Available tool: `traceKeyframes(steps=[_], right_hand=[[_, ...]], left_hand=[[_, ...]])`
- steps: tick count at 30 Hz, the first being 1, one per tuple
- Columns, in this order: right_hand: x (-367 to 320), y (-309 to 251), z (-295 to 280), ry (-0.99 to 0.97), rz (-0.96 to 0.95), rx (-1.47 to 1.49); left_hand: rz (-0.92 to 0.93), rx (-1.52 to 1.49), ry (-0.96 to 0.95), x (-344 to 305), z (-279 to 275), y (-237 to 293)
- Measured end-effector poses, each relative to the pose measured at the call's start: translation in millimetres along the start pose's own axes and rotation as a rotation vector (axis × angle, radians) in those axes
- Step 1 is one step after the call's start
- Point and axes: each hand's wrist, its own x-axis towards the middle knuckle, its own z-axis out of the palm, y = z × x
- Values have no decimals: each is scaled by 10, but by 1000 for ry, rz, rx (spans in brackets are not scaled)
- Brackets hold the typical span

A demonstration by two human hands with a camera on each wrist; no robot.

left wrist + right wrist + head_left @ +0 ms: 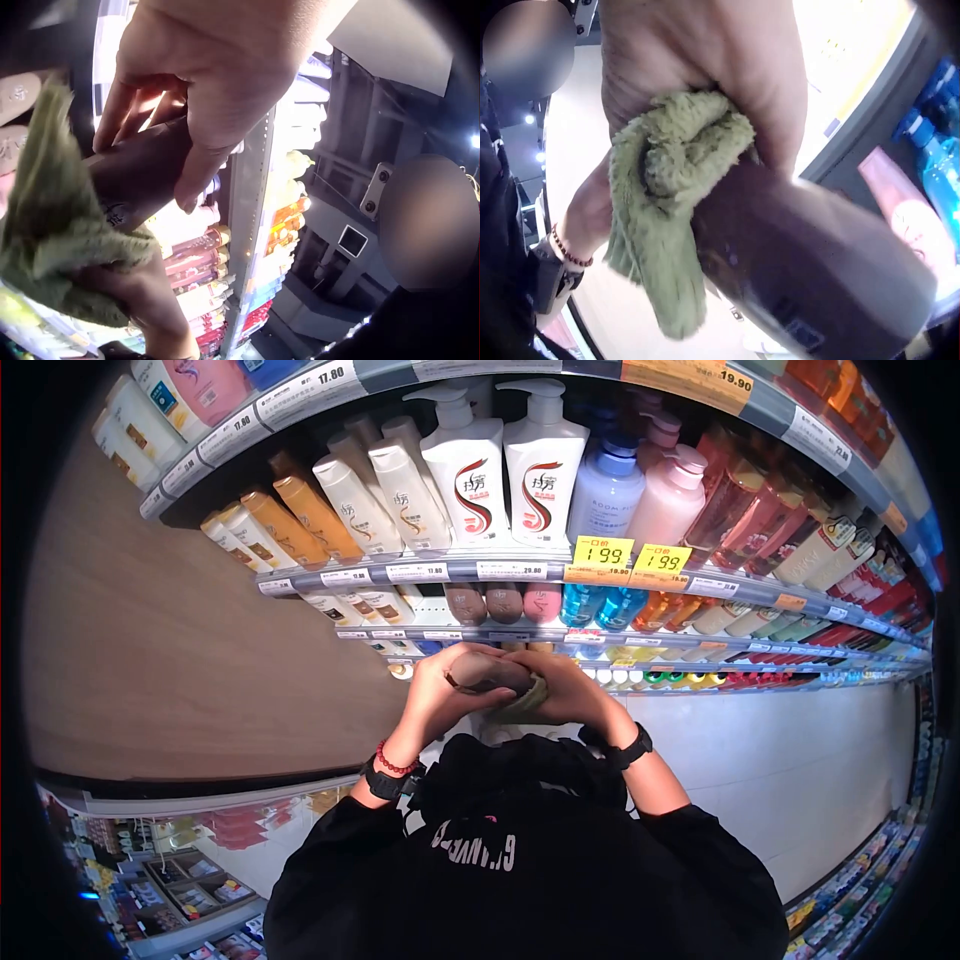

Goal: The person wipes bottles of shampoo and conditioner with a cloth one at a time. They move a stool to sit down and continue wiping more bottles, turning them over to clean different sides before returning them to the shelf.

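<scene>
A dark brown bottle (488, 672) is held in front of the chest, between both hands. My left hand (440, 685) grips it, the thumb on one side and the fingers on the other, as the left wrist view shows. A fluffy green cloth (667, 202) is bunched in my right hand (572, 688) and lies against one end of the bottle. Part of the cloth hangs down beside the bottle in the right wrist view. Pale printed lettering shows on the bottle's side. The right fingers are largely hidden by the cloth.
Curved store shelves (420, 572) ahead carry rows of bottles. White pump bottles (545, 470) stand on an upper shelf, with similar brown bottles (503, 602) and a pink one (542, 602) lower down. A brown panel (180, 660) bounds the left; pale floor (780, 760) lies right.
</scene>
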Motion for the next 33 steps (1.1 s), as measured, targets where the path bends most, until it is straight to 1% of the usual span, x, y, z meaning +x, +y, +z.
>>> traceKeyframes(steps=[1,3,4,5,6,7,8,9,12,13,15,17,20,22,23,26,29,32,33], right_hand=[[-6,154,-35,25,-15,-104],[-101,551,-150,80,-45,-307],[-206,429,-289,82,175,-285],[-320,523,-372,181,200,-271],[-422,531,-475,190,342,-313],[-557,639,-548,235,332,-328],[-679,697,-625,235,419,-320],[-796,700,-674,281,423,-328],[-1171,846,-770,366,437,-426],[-1282,865,-793,386,487,-401],[-1476,874,-819,424,584,-350],[-1637,834,-811,469,634,-357],[-1846,853,-776,533,693,-320],[-1977,886,-736,581,738,-257],[-2042,921,-711,587,739,-280],[-2126,919,-642,620,785,-222],[-2167,886,-581,648,784,-213],[-2241,909,-566,644,814,-190],[-2248,903,-558,652,813,-203]], left_hand=[[-56,-9,18,-10,-25,-12],[-15,31,138,-23,-127,-161],[7,50,197,-28,-189,-253],[-13,51,234,-27,-252,-325],[-28,99,257,-10,-305,-401],[-44,145,279,18,-352,-477],[-61,191,301,48,-392,-554],[-80,211,302,99,-436,-628],[-9,357,307,301,-572,-909],[21,375,306,370,-612,-1002],[-33,366,251,501,-664,-1131],[-97,346,197,612,-684,-1269],[-54,351,200,746,-695,-1508],[-88,383,181,825,-738,-1452],[-108,398,171,842,-751,-1436],[-84,391,105,932,-753,-1740],[59,264,123,1037,-762,-1924],[-284,99,17,1120,-817,-1697],[-278,153,-21,1153,-847,-1690]])
